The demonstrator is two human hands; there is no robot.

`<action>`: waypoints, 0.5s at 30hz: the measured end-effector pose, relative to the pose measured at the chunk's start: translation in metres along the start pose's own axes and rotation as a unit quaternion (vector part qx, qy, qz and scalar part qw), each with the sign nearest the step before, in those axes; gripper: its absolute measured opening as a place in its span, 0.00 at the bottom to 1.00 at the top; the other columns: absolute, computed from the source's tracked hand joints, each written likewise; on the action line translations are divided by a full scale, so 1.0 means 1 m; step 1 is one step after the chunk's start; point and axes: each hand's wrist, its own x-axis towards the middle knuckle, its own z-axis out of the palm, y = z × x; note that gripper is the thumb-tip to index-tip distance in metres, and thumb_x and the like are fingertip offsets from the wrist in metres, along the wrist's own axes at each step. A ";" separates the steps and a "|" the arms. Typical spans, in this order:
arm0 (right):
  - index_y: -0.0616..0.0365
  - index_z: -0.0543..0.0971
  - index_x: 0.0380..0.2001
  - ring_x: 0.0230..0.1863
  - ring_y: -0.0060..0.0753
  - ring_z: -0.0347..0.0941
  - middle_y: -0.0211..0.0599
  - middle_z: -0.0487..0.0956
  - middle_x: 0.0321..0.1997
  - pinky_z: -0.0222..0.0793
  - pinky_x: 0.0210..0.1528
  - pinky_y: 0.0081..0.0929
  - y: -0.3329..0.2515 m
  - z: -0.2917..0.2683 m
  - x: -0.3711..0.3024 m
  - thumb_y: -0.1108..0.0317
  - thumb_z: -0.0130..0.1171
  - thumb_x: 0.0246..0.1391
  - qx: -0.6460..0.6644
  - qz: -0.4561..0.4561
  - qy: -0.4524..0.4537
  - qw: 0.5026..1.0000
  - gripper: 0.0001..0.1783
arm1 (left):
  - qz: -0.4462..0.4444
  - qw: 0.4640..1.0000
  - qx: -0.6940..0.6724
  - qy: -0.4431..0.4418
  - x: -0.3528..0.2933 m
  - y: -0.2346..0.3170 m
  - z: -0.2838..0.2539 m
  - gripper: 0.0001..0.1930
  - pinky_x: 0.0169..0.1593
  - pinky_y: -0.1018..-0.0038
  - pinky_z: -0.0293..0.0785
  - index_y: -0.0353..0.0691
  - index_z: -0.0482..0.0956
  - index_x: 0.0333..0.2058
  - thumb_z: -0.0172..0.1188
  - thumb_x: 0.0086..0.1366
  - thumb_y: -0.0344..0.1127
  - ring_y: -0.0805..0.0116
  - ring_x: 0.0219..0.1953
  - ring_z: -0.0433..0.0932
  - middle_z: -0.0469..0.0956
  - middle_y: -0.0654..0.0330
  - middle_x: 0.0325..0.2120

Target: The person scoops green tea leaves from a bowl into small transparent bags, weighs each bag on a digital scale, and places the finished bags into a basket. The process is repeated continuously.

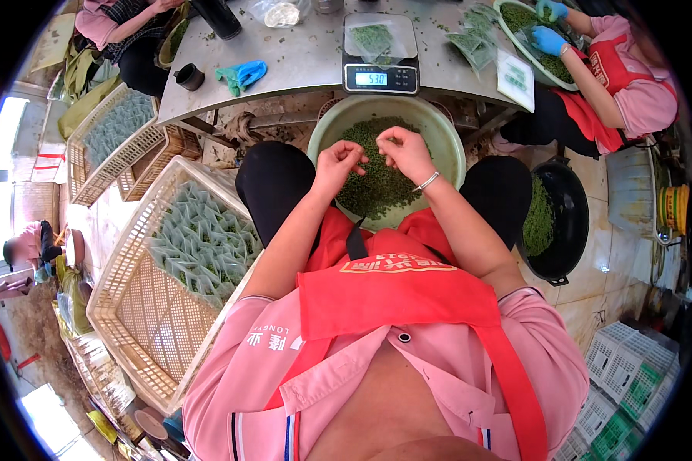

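Note:
A pale green basin [451,146] sits between my knees, with a heap of small green berries [377,192], like green peppercorns, in it. Above the heap, my left hand [338,165] has its thumb and fingers drawn together. Facing it, a short gap away, my right hand [407,154] is pinched the same way. Anything between the fingertips is too small to make out. Just beyond the basin, a clear bag of green berries [372,42] lies on a digital scale [381,77] with a lit display.
A metal table [300,65] stands ahead, with a blue cloth [241,75] and black cup [189,77]. At my left, a plastic crate [142,300] holds filled bags [204,242]. A black tub [573,223] is at my right. Gloved co-worker's hands [548,40] work over another basin [507,31].

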 end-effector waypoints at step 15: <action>0.51 0.75 0.45 0.39 0.42 0.76 0.37 0.74 0.51 0.72 0.41 0.36 -0.040 -0.017 0.062 0.60 0.53 0.53 -0.284 -0.271 0.188 0.901 0.17 | 0.087 0.993 0.062 0.052 0.028 0.022 -0.022 0.10 0.28 0.81 0.73 0.33 0.74 0.40 0.54 0.64 0.32 0.75 0.25 0.77 0.79 0.58 0.28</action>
